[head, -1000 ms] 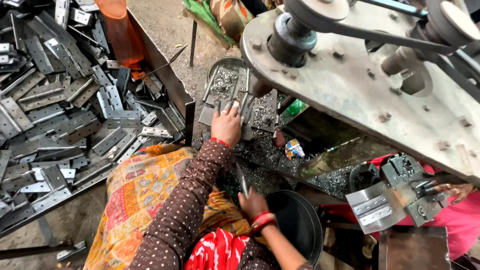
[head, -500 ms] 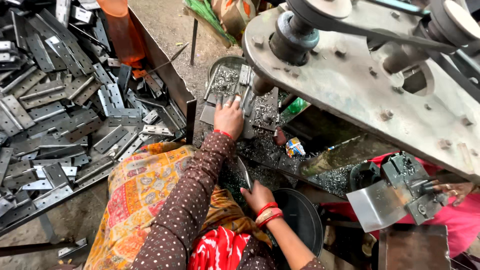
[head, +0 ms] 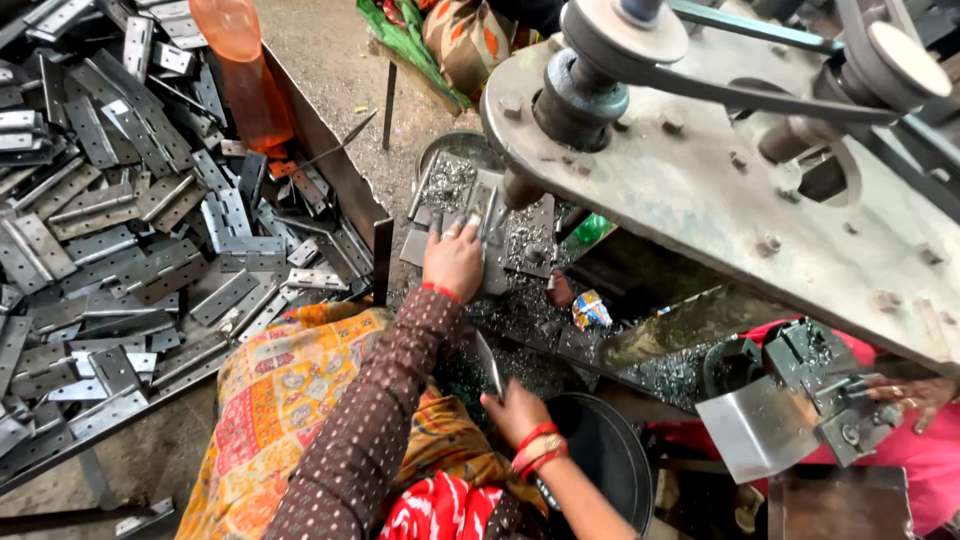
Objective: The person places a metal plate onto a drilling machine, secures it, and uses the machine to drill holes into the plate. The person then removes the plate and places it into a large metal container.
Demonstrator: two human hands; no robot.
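The left hand presses flat on a metal plate under the machine. The right hand grips a hinge piece.

Flat grey hinge plate under press; second plate upright.

A single head-worn camera looks steeply down from just above the person's own lap and arms, close enough that the press machine's steel plate fills the upper right. The heap of metal hinges spreads left. No second view.
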